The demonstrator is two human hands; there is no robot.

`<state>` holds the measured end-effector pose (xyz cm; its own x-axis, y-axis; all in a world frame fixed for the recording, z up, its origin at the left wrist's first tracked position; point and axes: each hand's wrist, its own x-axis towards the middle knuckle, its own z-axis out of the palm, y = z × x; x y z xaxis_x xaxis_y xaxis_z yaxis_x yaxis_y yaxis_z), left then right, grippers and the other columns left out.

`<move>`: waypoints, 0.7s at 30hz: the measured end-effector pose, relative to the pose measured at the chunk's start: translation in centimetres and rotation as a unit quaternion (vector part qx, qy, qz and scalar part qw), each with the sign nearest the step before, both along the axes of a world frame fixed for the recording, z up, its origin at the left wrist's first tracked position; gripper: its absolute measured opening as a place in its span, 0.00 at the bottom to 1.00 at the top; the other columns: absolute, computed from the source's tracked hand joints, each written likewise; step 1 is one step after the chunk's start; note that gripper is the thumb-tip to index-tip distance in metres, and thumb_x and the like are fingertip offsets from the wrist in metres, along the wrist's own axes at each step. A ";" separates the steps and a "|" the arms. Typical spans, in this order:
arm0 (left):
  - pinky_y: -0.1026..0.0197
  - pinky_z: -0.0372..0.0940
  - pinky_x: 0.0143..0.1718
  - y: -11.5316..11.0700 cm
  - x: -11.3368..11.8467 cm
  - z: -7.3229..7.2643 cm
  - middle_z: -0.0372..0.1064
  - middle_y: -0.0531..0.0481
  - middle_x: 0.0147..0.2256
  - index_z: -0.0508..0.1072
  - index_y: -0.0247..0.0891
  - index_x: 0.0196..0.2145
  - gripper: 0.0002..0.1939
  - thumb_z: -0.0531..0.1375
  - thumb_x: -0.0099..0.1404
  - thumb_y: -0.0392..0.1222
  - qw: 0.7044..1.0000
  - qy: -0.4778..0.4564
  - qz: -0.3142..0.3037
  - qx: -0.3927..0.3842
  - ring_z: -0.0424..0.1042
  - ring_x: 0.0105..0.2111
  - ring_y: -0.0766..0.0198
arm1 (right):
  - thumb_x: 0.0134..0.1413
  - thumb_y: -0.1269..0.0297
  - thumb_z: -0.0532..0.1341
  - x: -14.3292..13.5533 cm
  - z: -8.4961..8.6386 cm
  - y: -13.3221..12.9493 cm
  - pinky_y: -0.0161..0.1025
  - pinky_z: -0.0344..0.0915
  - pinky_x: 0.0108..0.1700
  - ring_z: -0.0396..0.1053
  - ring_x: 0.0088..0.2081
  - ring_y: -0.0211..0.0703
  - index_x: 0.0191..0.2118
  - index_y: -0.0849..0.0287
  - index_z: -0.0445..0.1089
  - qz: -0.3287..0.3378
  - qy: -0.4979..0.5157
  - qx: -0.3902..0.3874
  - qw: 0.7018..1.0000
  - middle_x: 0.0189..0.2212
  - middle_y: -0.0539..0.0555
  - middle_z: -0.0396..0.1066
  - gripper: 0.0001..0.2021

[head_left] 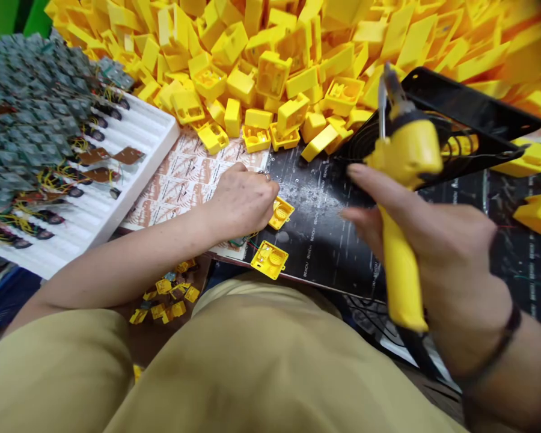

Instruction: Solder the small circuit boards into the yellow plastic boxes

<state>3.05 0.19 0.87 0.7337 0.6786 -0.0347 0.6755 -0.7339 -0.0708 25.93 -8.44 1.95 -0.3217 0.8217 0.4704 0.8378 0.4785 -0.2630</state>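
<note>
My right hand (433, 240) is wrapped round the handle of a yellow hot-glue gun (403, 264), held upright over the right part of the table with its metal nozzle pointing up and away. The hand is slightly blurred. My left hand (246, 201) rests closed at the table's near edge, knuckles up. What its fingers hold, if anything, is hidden beneath them. Touching its right side is an open yellow case (281, 213). A second open yellow case (269, 260) lies nearer me at the edge, with thin wires beside it.
A large heap of yellow cases (234, 54) spans the back. At the left, a white foam tray (139, 174) bears many grey modules with wires. A black metal holder (469, 108) stands behind the glue gun. More yellow pieces (165, 285) lie below the table edge.
</note>
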 end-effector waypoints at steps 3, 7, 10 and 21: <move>0.51 0.65 0.35 0.0 -0.1 0.0 0.74 0.43 0.26 0.77 0.34 0.32 0.13 0.52 0.60 0.36 1.000 -0.008 0.004 -0.006 0.75 0.31 0.52 | 0.68 0.63 0.51 -1.0 -0.2 5.0 0.34 0.62 0.31 0.72 0.31 0.38 0.48 0.54 0.73 0.028 -0.103 0.006 0.994 0.29 0.51 0.73 0.14; 0.51 0.65 0.36 -0.1 -0.1 0.2 0.75 0.43 0.28 0.78 0.34 0.34 0.14 0.52 0.61 0.36 1.000 -0.004 0.010 -0.012 0.75 0.31 0.52 | 0.69 0.68 0.47 -2.8 -1.2 10.5 0.51 0.63 0.54 0.69 0.51 0.49 0.43 0.64 0.72 0.053 -0.200 -0.050 0.977 0.38 0.57 0.73 0.16; 0.51 0.65 0.36 -0.2 0.1 0.1 0.75 0.42 0.28 0.78 0.34 0.35 0.14 0.51 0.62 0.37 1.000 0.000 0.010 -0.016 0.75 0.32 0.51 | 0.68 0.67 0.48 -3.0 -1.8 11.1 0.52 0.64 0.55 0.71 0.47 0.47 0.40 0.61 0.73 0.057 -0.187 -0.042 0.980 0.32 0.53 0.71 0.15; 0.55 0.62 0.50 1.5 -3.6 2.9 0.76 0.46 0.47 0.77 0.41 0.46 0.15 0.55 0.66 0.46 0.987 -0.027 -0.054 -0.149 0.74 0.45 0.57 | 0.58 0.63 0.65 1.5 -4.1 -1.1 0.48 0.72 0.53 0.73 0.49 0.47 0.53 0.54 0.64 0.129 -0.049 0.040 0.990 0.46 0.54 0.75 0.19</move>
<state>-0.51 1.66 3.79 0.8070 0.5623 -0.1808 0.5897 -0.7841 0.1934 27.46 -9.53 -2.11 -0.5628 0.6672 0.4879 0.7044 0.6960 -0.1392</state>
